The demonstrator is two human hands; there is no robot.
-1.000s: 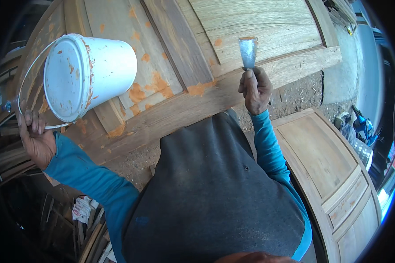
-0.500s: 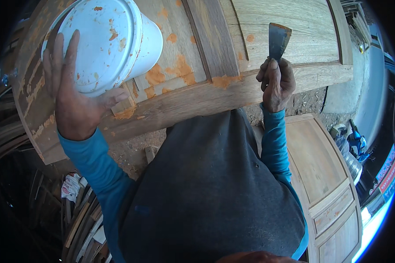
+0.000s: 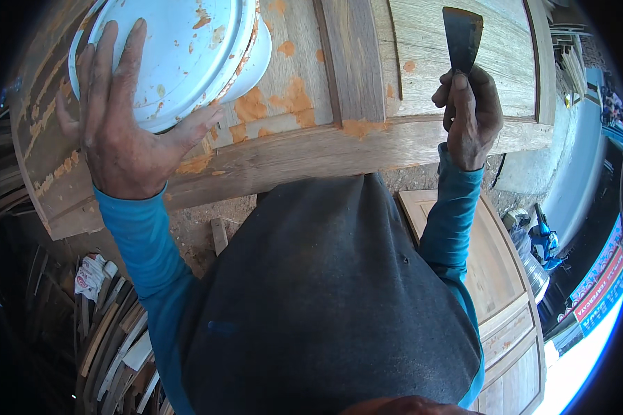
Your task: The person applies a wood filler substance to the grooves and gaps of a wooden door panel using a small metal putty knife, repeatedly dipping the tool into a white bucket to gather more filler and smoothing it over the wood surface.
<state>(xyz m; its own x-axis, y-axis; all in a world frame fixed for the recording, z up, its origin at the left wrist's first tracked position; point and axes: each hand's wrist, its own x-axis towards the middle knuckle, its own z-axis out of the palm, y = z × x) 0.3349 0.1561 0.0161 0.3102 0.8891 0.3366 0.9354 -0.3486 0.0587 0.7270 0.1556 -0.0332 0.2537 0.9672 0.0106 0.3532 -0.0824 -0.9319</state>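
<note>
A panelled wooden door [image 3: 291,155] spans the top of the frame, carrying a lidded white bucket [image 3: 180,62] at upper left and orange patches [image 3: 295,97].

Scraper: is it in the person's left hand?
No, the right hand grips the scraper, while the left hand is spread open at the white bucket.

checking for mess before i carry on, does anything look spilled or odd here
The white bucket lid has rusty smears marring its plain surface. Orange patches blotch the wooden panel door unevenly; I can't tell whether they're spills.
</note>
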